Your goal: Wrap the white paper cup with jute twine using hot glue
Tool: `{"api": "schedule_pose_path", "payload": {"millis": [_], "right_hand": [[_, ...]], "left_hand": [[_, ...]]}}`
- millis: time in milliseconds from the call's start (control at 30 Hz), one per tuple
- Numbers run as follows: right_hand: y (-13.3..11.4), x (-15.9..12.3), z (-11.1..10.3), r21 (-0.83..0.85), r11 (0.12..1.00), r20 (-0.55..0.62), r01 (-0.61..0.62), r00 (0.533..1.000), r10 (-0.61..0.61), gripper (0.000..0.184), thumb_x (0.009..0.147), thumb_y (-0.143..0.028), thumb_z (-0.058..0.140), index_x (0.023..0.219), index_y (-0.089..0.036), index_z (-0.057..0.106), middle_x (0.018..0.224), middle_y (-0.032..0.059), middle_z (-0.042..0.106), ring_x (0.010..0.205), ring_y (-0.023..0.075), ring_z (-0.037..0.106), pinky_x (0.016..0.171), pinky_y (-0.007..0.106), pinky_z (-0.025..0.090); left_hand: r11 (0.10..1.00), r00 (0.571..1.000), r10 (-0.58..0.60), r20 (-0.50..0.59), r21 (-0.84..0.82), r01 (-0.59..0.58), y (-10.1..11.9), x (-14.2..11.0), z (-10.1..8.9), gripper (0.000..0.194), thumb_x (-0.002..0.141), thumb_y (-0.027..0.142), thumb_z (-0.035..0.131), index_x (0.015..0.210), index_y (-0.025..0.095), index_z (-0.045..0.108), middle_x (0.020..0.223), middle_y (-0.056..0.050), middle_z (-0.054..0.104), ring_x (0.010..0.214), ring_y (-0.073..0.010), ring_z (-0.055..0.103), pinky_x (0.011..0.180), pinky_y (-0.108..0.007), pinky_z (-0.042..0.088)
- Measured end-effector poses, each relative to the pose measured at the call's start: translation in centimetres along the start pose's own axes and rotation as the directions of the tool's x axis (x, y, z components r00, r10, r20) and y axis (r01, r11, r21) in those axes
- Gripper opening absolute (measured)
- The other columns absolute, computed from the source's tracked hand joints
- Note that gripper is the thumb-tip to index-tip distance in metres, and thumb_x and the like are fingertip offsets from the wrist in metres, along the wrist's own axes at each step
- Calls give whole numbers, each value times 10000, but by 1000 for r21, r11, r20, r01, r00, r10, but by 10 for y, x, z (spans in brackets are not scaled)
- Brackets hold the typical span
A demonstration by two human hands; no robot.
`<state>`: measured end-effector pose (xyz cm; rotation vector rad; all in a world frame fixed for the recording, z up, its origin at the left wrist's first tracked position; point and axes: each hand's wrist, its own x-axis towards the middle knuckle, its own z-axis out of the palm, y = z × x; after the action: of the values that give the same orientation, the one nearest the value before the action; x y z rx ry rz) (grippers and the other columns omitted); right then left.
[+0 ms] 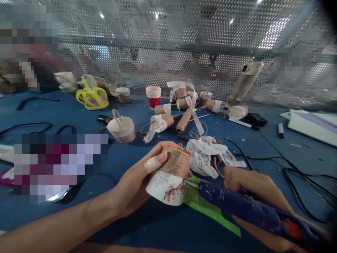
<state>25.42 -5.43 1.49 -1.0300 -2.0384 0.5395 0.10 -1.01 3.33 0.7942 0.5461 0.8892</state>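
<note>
My left hand point(137, 182) is closed around a white paper cup point(170, 175) with a pink flower print, held on its side. Brown twine is wound round the cup's upper half, and a plaster sits on my thumb. My right hand point(252, 191) grips a blue glue gun point(244, 207). Its metal nozzle touches the cup's side just below the twine. White lace point(207, 154) lies on the blue table right behind the cup. A green strip point(210, 209) lies under the gun.
Several twine-wrapped cups point(122, 128), a twine spool point(183, 120), a red cup point(153, 96) and a yellow crown-shaped thing point(91, 95) lie further back. Black cables point(297, 168) run across the right side. A perforated metal screen point(184, 45) closes the table's far edge.
</note>
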Motion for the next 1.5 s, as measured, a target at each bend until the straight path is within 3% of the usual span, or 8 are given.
{"api": "schedule_pose_path", "payload": {"millis": [233,467,567,700,867,1133,1500], "right_hand": [[-4,0,2,-7,1000,-25,-8,1000,8,289,869,-245,527,718,-240,281,620,-31,326,554,152,314,525,328,186],[-1,0,1,-9,1000,-5,16,1000,-16,273,812,-196,534,730,-240,278,631,-40,323,552,143,309,528,314,184],[-3,1,2,-7,1000,4,0,1000,0,273,815,-201,535,726,-241,280,627,-40,332,545,142,315,522,312,192],[-6,2,5,14,1000,-40,9,999,-8,302,854,-91,512,700,-237,297,606,-52,332,541,133,332,532,303,214],[-7,1,5,14,1000,-49,-12,999,12,299,850,-59,502,707,-233,305,626,-60,327,557,130,298,554,291,187],[-2,-1,0,7,1000,5,-11,1000,11,279,804,-63,511,719,-235,308,650,-58,343,574,126,297,568,293,185],[-5,4,-13,-124,987,138,98,987,-80,248,796,-131,532,754,-243,316,667,-49,361,552,109,361,532,261,265]], "left_hand": [[1000,999,4,34,27,-5,-3,0,-4,187,935,351,577,1054,241,671,1082,-75,702,965,-278,693,821,-371,518],[997,1000,3,16,79,-4,-3,0,-5,185,944,361,573,1049,256,683,1047,-59,693,978,-267,687,845,-369,515],[995,1000,5,24,103,-7,-4,-1,-6,191,954,342,560,1065,250,686,1130,-75,698,995,-257,682,830,-351,524],[991,999,-4,37,134,-1,-6,-1,-7,202,961,313,554,1092,246,691,1227,-80,686,1013,-227,673,785,-291,524],[989,999,39,26,139,-42,-4,-2,-5,247,974,322,505,1111,236,691,1138,-81,712,1016,-255,682,832,-338,536],[999,998,44,41,-24,-43,-1,-1,-7,310,943,334,538,1191,226,689,1249,-103,715,1023,-307,717,865,-398,551],[998,1000,11,-11,64,-11,-5,-1,-6,283,923,357,598,1159,244,707,1206,-87,729,1041,-269,697,854,-346,544]]}}
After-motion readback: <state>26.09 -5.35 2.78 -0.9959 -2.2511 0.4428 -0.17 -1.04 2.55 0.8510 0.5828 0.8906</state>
